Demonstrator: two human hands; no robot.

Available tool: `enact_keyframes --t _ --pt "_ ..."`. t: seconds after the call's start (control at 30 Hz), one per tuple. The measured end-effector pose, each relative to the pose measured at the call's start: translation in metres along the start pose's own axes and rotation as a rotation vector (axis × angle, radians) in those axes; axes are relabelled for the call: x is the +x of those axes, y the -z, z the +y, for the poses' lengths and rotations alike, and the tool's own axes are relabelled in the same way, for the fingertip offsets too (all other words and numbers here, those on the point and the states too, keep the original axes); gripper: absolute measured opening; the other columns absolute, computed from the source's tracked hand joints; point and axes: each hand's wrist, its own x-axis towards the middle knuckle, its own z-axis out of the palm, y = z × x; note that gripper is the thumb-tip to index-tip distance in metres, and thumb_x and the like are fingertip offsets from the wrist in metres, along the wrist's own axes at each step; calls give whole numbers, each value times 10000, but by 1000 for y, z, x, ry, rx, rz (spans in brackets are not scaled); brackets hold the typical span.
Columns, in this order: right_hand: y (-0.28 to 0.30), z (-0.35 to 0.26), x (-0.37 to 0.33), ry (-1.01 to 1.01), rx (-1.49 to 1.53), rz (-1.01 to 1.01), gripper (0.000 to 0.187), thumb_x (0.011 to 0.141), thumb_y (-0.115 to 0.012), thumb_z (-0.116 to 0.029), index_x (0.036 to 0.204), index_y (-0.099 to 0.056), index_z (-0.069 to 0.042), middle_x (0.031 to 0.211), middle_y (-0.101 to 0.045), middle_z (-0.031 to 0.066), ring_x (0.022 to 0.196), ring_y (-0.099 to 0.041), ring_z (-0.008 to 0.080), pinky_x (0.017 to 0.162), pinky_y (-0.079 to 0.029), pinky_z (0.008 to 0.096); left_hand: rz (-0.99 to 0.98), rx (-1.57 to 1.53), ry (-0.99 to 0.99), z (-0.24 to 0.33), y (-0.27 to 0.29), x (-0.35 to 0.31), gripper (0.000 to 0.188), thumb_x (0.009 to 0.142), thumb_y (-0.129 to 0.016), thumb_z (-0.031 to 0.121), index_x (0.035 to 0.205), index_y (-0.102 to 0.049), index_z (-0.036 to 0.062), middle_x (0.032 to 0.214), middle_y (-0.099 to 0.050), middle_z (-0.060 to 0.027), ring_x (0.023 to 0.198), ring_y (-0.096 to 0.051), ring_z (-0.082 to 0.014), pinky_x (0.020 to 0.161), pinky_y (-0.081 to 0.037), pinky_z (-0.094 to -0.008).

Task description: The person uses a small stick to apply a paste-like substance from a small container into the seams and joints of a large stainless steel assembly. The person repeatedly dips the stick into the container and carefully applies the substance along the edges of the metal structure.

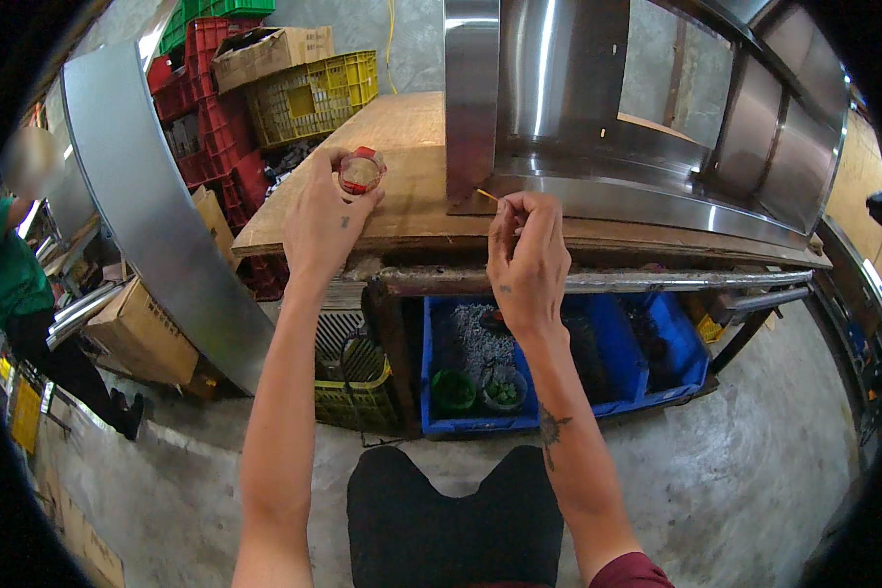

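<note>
My left hand [323, 223] is closed around a small round clear container [361, 171] with red at its rim. Something pale brown shows inside it. Over the table's front edge, my right hand [529, 257] pinches a thin yellowish stick [487, 194]. The stick's tip points at the lower left corner of a shiny steel frame [539, 169], close to the metal; I cannot tell whether they touch. That frame stands on a wooden tabletop [402, 137] and has a rectangular opening on its right side.
Blue bins [598, 387] with small metal parts sit under the table. Stacked red crates [227, 127], a yellow crate [314, 98] and a cardboard box [272, 57] stand at the far left. A curved steel panel [157, 196] leans nearer. Beyond it stands a person in green [24, 284].
</note>
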Motion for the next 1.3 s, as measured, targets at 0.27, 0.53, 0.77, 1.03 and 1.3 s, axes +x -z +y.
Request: enact_keyframes --t 0.27,0.53,0.77,1.03,1.3 --pt "-1 -1 1 -3 -15 -6 214 1071 -747 -32 1204 -580 -14 1085 -652 194 917 -711 383 803 -568 476 3 7 32 9 3 -1 652 946 -893 414 1453 -572 159 1402 -779 -149 1310 -728 -414 1045 -558 -509" --pt "-3 1 1 16 -49 -7 197 1073 -748 -39 1193 -592 -22 1092 -657 188 914 -707 386 803 -564 478 1 34 35 7 2 -1 665 940 -897 422 1460 -574 163 1412 -779 -146 1298 -735 -416 1032 -563 -517" --pt "-4 0 2 7 -40 -10 179 1080 -743 -55 1185 -600 -32 1089 -665 179 925 -700 393 813 -556 483 5 21 35 6 3 0 658 945 -894 415 1460 -571 160 1417 -778 -139 1314 -727 -412 1046 -554 -511" --pt "-4 -1 2 -11 -58 -11 179 1077 -745 -57 1180 -600 -41 1088 -671 177 932 -698 402 831 -549 495 1 11 33 7 2 0 659 950 -889 418 1469 -564 174 1436 -769 -134 1331 -717 -413 1056 -549 -519" --pt "1 -6 -1 -59 29 122 182 1090 -740 -59 1210 -607 -29 1067 -651 148 811 -687 284 754 -576 404 -13 16 43 7 4 -1 655 954 -884 425 1467 -559 180 1446 -764 -135 1331 -716 -419 1049 -554 -526"
